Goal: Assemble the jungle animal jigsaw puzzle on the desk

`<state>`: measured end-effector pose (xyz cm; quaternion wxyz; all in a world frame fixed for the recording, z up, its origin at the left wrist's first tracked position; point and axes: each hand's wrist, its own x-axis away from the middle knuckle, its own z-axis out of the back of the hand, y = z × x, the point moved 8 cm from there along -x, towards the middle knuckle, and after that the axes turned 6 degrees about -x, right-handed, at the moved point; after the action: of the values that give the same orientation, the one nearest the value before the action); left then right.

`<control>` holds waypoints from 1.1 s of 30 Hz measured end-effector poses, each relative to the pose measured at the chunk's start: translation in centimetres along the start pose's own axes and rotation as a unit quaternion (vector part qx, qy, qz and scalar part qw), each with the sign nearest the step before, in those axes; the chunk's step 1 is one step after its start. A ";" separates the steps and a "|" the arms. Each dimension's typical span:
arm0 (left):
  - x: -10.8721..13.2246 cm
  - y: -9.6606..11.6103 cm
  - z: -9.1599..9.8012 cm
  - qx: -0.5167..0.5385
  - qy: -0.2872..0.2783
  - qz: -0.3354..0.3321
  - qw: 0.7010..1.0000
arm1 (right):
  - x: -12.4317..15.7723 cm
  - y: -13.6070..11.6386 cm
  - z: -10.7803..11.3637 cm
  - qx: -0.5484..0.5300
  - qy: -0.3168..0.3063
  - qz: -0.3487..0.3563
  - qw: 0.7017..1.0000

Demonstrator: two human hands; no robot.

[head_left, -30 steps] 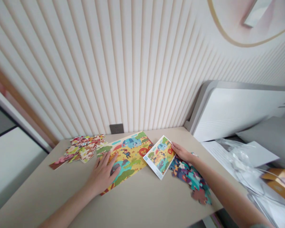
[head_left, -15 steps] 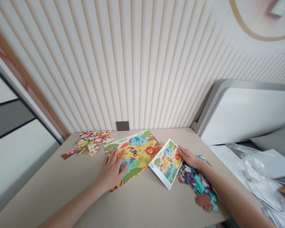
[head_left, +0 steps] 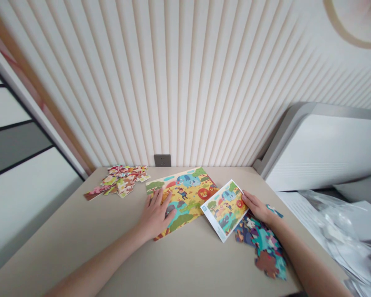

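Observation:
A jigsaw puzzle (head_left: 191, 194) with an elephant, a lion and a small figure lies on the table. My left hand (head_left: 157, 212) rests on its left part, fingers spread and flat. My right hand (head_left: 258, 206) pinches the right edge of a picture card (head_left: 225, 210) that carries the same animal scene. The card is tilted and covers the puzzle's right corner. Below my right hand and forearm lies a heap of teal, purple and brown puzzle pieces (head_left: 262, 243), partly hidden by the arm.
Another pile of puzzle pieces (head_left: 120, 179), red, green and pink, lies at the back left of the table (head_left: 160, 268). A dark wall socket (head_left: 162, 160) sits just above the back edge. Clear plastic wrapping (head_left: 330, 218) and papers lie beyond the table's right edge.
The whole view has shifted, so the table's things appear further right. The card has turned slightly in my right hand. My left hand stays flat on the puzzle.

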<state>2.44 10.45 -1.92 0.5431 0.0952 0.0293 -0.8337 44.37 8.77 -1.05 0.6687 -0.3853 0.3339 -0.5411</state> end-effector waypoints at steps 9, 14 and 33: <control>-1.6 0.2 -0.4 -0.005 -0.005 -0.019 1.000 | 0.9 -0.3 0.4 -0.008 0.018 -0.002 1.000; -2.1 0.5 -0.7 -0.013 -0.008 -0.037 0.999 | 1.6 -1.1 0.8 -0.024 0.027 0.002 0.999; -6.0 0.6 -1.8 0.011 -0.003 -0.104 0.994 | 2.7 2.1 5.7 -0.296 0.248 -0.047 0.921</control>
<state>5.60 15.90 -2.52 0.4523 0.0952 0.0280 -0.8863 50.81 7.25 -0.21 0.3935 -0.4345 0.6156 -0.5267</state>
